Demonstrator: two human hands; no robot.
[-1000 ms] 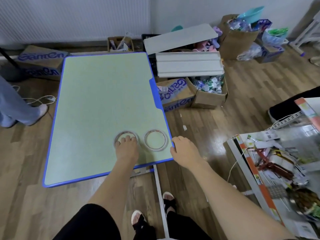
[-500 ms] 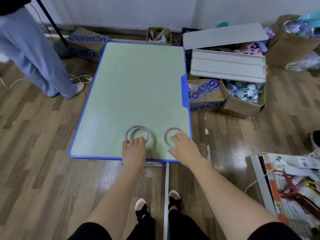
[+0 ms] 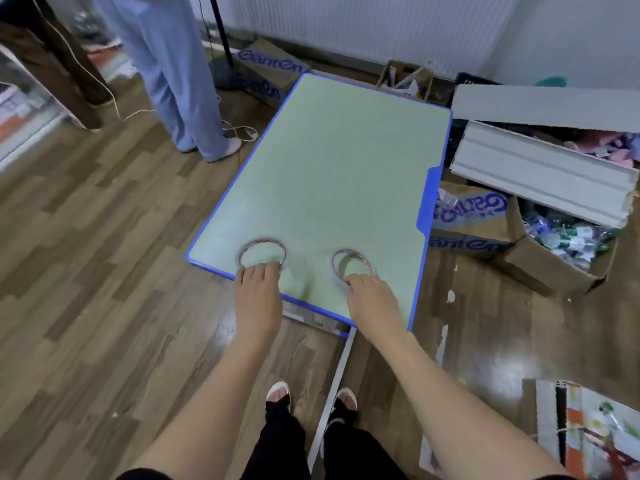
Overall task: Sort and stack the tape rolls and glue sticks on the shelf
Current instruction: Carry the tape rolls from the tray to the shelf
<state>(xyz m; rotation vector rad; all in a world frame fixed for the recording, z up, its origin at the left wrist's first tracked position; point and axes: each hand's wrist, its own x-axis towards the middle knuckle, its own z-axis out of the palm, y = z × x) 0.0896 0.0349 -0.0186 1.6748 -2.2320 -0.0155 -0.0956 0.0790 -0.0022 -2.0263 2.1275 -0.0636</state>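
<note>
Wood flooring surrounded a green table [image 3: 332, 161]. Left hand [image 3: 258, 292] rested its fingers on the left tape roll [image 3: 262, 252], grasp uncertain; right hand [image 3: 372, 301] pinched the right tape roll [image 3: 351, 265], tilting it. Both sat near the table's near edge; a slip could drop them.

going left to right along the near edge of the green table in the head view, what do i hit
left hand → left tape roll, its near rim under that hand's fingertips → bare green table → right tape roll, lifted at a tilt → right hand gripping its near rim
</note>
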